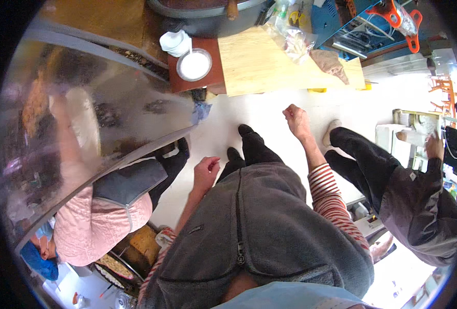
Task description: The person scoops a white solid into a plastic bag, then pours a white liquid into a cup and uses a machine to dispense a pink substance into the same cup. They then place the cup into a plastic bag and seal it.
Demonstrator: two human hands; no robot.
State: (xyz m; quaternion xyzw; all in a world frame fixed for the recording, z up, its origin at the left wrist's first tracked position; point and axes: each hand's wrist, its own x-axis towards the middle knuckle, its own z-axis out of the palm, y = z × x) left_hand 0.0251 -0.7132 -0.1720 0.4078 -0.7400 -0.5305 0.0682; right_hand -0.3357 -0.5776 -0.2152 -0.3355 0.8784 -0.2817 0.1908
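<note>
My left hand (pixel 206 172) hangs beside my dark trousers, its fingers curled and no object visible in them. My right hand (pixel 297 119) is raised in front of me over the pale floor, fingers curled in, with nothing seen in it. Just ahead is a light wooden board (pixel 263 61), the nearest surface to my right hand. On the reddish-brown surface at its left stand a round metal dish with white contents (pixel 194 65) and a stack of white bowls (pixel 174 41). A brown cloth (pixel 329 63) and a clear plastic bag (pixel 298 44) lie on the board.
At the left, a person in pink with a grey apron (pixel 130 183) reaches over a large metal worktop (pixel 135 100). Another person in dark clothes (pixel 410 201) stands close at the right. A blue crate (pixel 352 29) with tools and a dark round basin (pixel 213 21) are ahead.
</note>
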